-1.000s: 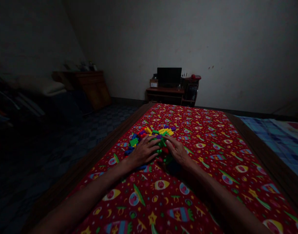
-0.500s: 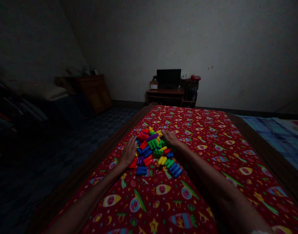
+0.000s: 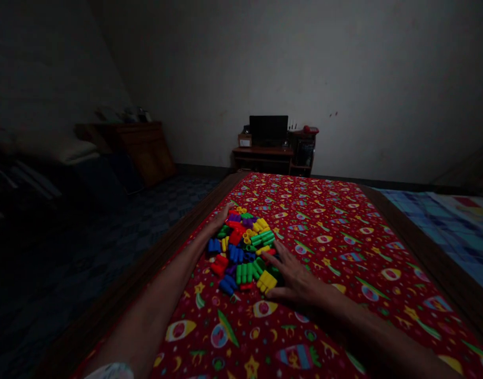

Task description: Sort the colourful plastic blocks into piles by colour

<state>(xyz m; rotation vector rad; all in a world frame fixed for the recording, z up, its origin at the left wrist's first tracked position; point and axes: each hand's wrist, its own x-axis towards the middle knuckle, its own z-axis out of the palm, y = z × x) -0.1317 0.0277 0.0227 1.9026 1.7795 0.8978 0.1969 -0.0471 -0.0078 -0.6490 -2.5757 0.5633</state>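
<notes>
Many toy building blocks (image 3: pixel 237 255) in red, blue, green, yellow and purple lie in a loose pile on a red patterned cloth (image 3: pixel 320 210). At the pile's far left edge is my left hand (image 3: pixel 222 217), seen edge-on with its fingers stretched forward. My right hand (image 3: pixel 294 271) rests against the near right side, fingers spread around a yellow block (image 3: pixel 267 282) and a green block (image 3: pixel 262 239). Neither hand grips a block.
Brown bedding edges the cloth, with a blue checked sheet (image 3: pixel 426 221) to the right. Against the far wall stands a desk with a monitor (image 3: pixel 269 130). A wooden cabinet (image 3: pixel 142 150) is at the left, above a checked floor.
My left hand has slid forward along the pile's left side. My right hand has come back toward me to the near right side, and blocks have shifted and turned between them.
</notes>
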